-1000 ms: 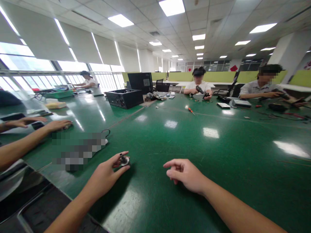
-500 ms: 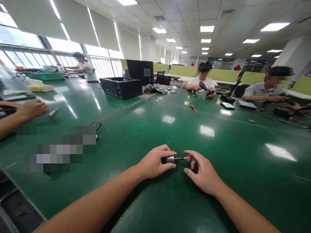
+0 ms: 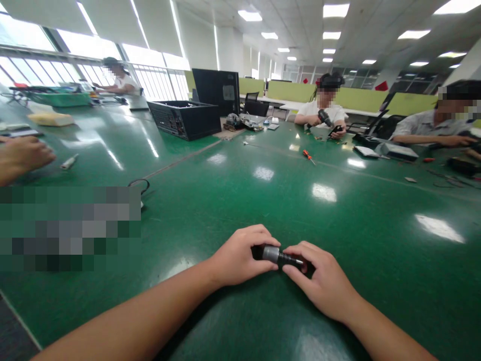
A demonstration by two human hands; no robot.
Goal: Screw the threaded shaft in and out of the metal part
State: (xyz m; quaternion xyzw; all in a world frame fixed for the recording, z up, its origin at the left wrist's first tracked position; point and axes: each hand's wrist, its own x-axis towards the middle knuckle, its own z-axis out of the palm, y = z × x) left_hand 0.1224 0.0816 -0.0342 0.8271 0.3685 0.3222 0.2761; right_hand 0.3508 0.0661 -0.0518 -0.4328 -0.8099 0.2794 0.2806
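Observation:
My left hand (image 3: 242, 254) is closed on the thick end of a small cylindrical metal part (image 3: 271, 253), held low over the green table top (image 3: 210, 200). The part has a grey metal body and a thinner black ridged shaft with a pale tip, pointing right. Around that shaft curves my right hand (image 3: 319, 276), thumb and fingers apart; whether they touch it I cannot tell. The part's left end is hidden in my left palm.
A pixelated area covers something on the left, with a dark cable loop (image 3: 140, 185) beside it. Farther off are an open black computer case (image 3: 184, 120) and an orange screwdriver (image 3: 308, 156). Another person's hand (image 3: 28, 155) is at left; a person (image 3: 323, 113) holds a power drill.
My right hand has moved in around the shaft, closer to my left hand. The part now tilts slightly down to the right. The camera view has shifted down and somewhat right.

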